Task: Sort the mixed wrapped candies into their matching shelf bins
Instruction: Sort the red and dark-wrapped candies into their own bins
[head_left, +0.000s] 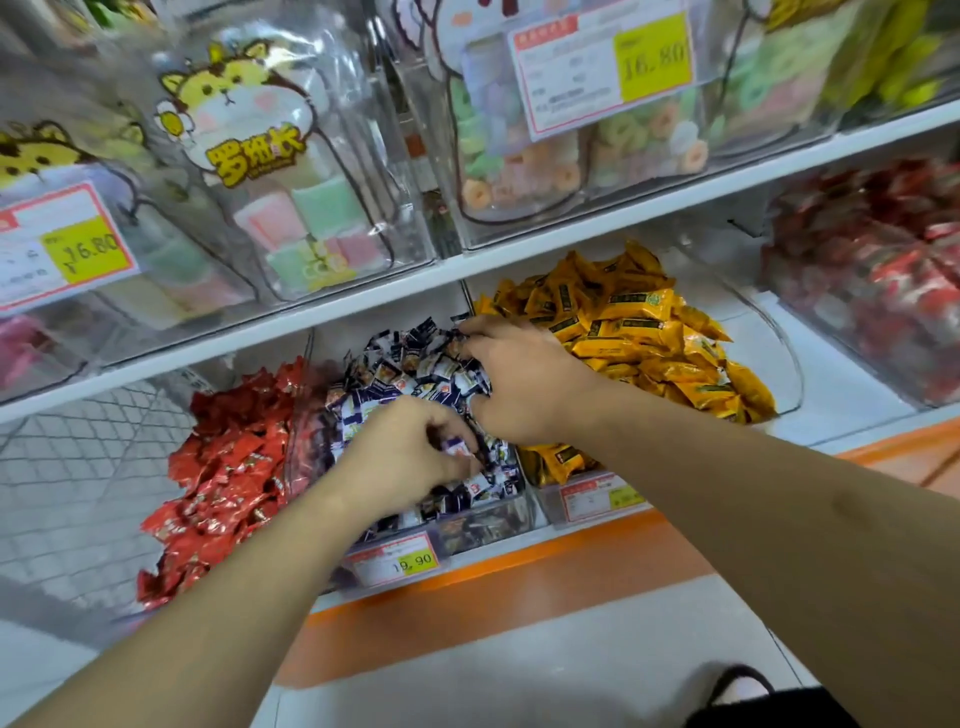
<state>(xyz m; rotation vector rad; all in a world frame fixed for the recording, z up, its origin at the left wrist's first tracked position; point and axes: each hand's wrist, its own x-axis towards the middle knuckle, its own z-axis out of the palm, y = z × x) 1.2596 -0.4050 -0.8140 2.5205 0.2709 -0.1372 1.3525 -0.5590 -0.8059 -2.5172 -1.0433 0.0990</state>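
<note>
Two bare hands work in the middle bin of the lower shelf. Nearest, the left hand (410, 457) sits over the front half of the purple-and-white candies (410, 374), fingers curled and pinching one small wrapped piece (456, 447) from the pile. Just behind it the right hand (519, 379) lies palm down across the back of the same pile, fingers bent and dug into the wrappers — cannot tell if it actually holds any. At that bin's front edge, a price tag (397, 561) reads 19.90. Left of it, red candies (228, 467) heap up and spill toward the front; right of it, yellow candies (639, 338) fill the next clear bin, touching the right wrist. Far right on the same shelf, a bin of red-and-white packs (878, 270). Above, the white upper shelf (519, 260) carries clear bins — cartoon-printed bags of pastel sweets (291, 208) and ring-shaped candies (571, 156), with tags marked 16.80.
</note>
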